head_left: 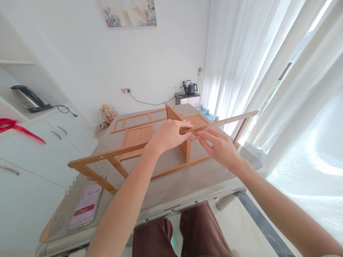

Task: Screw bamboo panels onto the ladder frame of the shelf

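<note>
A light-brown wooden frame (pixel 112 152) stands on its long side on the table. An upright wooden panel (pixel 173 113) meets its top rail near the middle. My left hand (pixel 171 132) is closed over that joint, gripping the rail, with the thumb near the rail's outer face. Just right of it, my right hand (pixel 218 144) pinches a small metal piece (pixel 194 133) against the rail. The piece is too small and covered to tell its exact kind. Its contact with the wood is partly hidden by my fingers.
On the grey table (pixel 166 162) lie a flat ladder-like wooden frame (pixel 136 120), a loose wooden panel (pixel 138 137), several small fittings (pixel 99 166) and a phone (pixel 85 207) showing a timer. A small cabinet with a coffee maker (pixel 184 88) stands beyond; curtains (pixel 241 64) hang right.
</note>
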A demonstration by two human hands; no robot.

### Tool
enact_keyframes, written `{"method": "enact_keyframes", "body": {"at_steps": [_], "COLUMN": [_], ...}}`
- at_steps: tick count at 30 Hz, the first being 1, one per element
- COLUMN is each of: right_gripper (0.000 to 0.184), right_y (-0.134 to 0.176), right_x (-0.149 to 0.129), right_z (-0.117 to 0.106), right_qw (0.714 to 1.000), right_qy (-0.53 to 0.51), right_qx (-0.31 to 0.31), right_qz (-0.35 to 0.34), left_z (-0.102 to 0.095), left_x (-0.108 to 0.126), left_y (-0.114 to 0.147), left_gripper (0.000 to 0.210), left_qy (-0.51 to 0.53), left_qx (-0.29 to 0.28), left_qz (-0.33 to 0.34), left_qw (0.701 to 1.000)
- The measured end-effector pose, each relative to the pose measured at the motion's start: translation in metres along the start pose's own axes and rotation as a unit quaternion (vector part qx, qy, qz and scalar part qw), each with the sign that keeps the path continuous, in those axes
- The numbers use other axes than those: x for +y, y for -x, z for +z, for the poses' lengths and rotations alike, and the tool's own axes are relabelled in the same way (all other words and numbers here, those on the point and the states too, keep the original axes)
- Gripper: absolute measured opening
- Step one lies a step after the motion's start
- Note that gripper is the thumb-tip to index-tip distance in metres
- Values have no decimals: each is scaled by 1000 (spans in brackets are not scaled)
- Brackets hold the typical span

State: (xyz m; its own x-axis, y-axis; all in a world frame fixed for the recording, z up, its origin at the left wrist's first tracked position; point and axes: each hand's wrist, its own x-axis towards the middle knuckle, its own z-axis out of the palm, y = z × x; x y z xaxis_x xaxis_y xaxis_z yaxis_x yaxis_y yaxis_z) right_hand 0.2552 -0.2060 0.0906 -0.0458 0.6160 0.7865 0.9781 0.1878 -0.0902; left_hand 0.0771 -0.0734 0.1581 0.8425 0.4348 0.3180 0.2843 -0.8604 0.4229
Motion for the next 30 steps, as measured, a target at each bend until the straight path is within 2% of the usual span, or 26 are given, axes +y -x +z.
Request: {"method": "enact_keyframes", "body": {"at_steps": [8,13,15,17,20,22,26,30], "right_gripper": [21,23,23,23,23,24,26,22], "right_y": [-1,-7,-8,-9,-8,-7,-6,-1], "right_x": [-2,-10,-15,-20,-28,-33,-38,-37], "right_z": [-3,-12,-13,-12,-7,-2,5,10], "right_qw": [999,995,997,993,960,938,919,936], "right_qy": [51,98,65,-12,-143,-206,-267,-228], "right_qx": [-3,-28,-47,-74,-102,-99,-66,-40], "right_qz": [-17,-20,18,90,216,262,284,265], "left_z": [-2,-2,-2,-3,-3,-4,-4,-3], "left_x": [0,0,1,2,2,2,2,2], "left_y": [0,1,1,1,1,1,1,1], "left_gripper": [37,37,37,37,37,38,38,38], "left_qy": [3,-3,-5,-6,-11,-13,-14,-9], "left_qx": [1,0,-1,1,2,0,-1,-1], "left_qz": [11,4,0,-3,-3,-2,4,4], "left_qw": [1000,1000,1000,1000,1000,1000,1000,1000]}}
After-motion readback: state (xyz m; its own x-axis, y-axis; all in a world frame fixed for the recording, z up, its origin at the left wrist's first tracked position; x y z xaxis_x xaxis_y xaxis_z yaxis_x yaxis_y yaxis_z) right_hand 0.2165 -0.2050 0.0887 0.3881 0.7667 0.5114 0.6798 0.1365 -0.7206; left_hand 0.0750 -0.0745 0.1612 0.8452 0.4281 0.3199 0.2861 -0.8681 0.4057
